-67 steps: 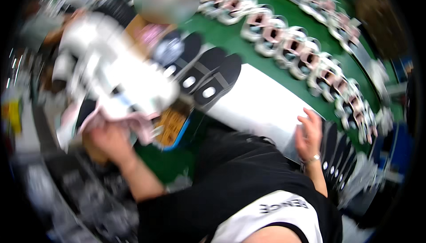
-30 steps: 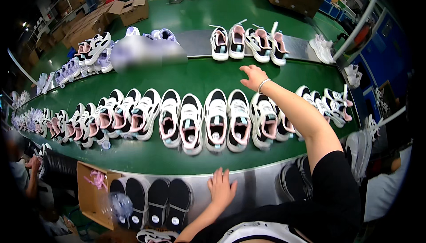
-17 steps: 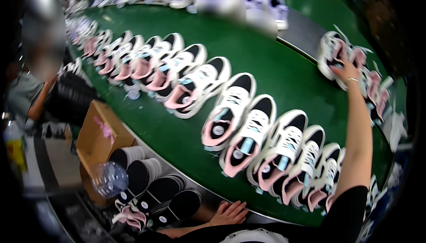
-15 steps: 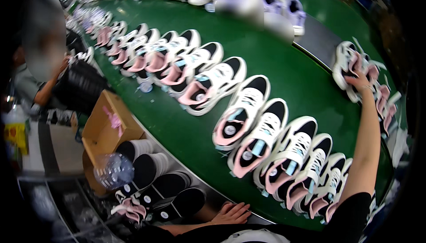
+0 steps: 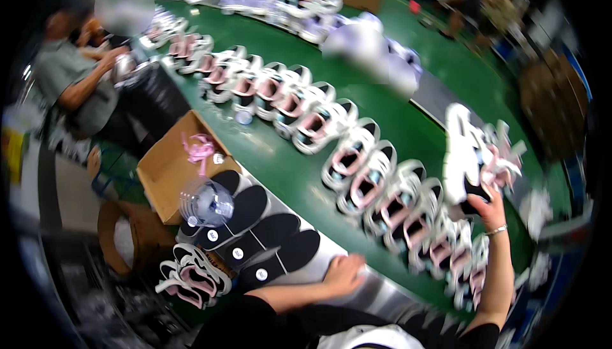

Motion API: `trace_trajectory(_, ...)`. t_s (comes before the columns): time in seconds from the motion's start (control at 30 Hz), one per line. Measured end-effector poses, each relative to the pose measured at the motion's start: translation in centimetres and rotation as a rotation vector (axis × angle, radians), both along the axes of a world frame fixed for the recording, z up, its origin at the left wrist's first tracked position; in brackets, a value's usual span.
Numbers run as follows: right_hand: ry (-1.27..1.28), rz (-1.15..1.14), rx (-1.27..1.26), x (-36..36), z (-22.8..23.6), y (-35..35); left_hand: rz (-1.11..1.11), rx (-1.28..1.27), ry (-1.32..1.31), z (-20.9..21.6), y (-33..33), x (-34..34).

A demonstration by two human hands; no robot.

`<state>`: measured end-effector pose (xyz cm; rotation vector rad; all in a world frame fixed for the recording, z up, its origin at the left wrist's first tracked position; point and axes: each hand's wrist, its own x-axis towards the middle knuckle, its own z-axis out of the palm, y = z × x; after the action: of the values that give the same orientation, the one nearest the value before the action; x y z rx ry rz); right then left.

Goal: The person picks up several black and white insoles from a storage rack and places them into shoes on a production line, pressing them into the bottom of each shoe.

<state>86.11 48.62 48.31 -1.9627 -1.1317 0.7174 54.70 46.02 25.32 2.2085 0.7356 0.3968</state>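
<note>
My right hand [image 5: 488, 210] grips a white sneaker [image 5: 455, 151] by its black part, holding it up with the pale sole turned to the left. More white and pink sneakers [image 5: 500, 163] stand just beyond it, partly hidden and blurred. Below my right forearm runs a row of white, black and pink sneakers [image 5: 396, 197] on the green tabletop [image 5: 280, 177]. My left hand [image 5: 344, 275] rests on the metal table edge [image 5: 376, 291], fingers curled in and nothing visible in them.
Black insoles [image 5: 271, 233] lie left of my left hand, near a clear plastic bottle [image 5: 207, 202] and a cardboard box [image 5: 175, 158] with pink ribbon. A pair of sneakers [image 5: 196, 277] sits below them. Lilac shoes [image 5: 248, 1] line the far side. Another person [image 5: 80, 84] works at left.
My right hand has drawn nearer from the far-right shoes, lifting a sneaker. The fingers of my left hand, spread flat before, are now curled. The whole view has shifted.
</note>
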Motion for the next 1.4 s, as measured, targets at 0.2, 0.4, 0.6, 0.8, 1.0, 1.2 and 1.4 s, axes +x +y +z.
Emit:
trace_trajectory(0.2, -0.673, 0.321, -0.200, -15.1, -0.5, -10.9, 0.107, -0.712, -0.590, 7.0, 0.8, 0.3)
trace_trajectory(0.4, -0.605, 0.323, -0.551, -23.5, -6.6, -20.5, -0.091, -0.529, -0.144, 6.3, -5.2, -2.7)
trace_trajectory(0.6, -0.528, 0.238, -0.484, -26.9, -10.9, -24.9, -0.226, -0.291, -0.105, 4.6, -6.3, -3.8)
trace_trajectory(0.8, -0.411, -0.394, -0.077, -22.3, -9.5, -29.6, -0.341, 0.140, -0.262, 7.5, -5.4, -2.1)
trace_trajectory(1.0, -0.514, -0.571, -0.676, -20.3, -15.6, -34.5, -0.705, 0.295, -0.190, 9.0, -4.7, -0.3)
trace_trajectory(1.2, -0.546, -0.692, -0.582, -21.6, -16.7, -35.2, -0.514, 0.232, -0.137, 8.7, -5.6, 1.4)
trace_trajectory(1.4, -0.671, -0.609, -0.556, -20.3, -14.6, -35.5, -0.259, -0.321, -0.033, 9.0, -3.9, 3.4)
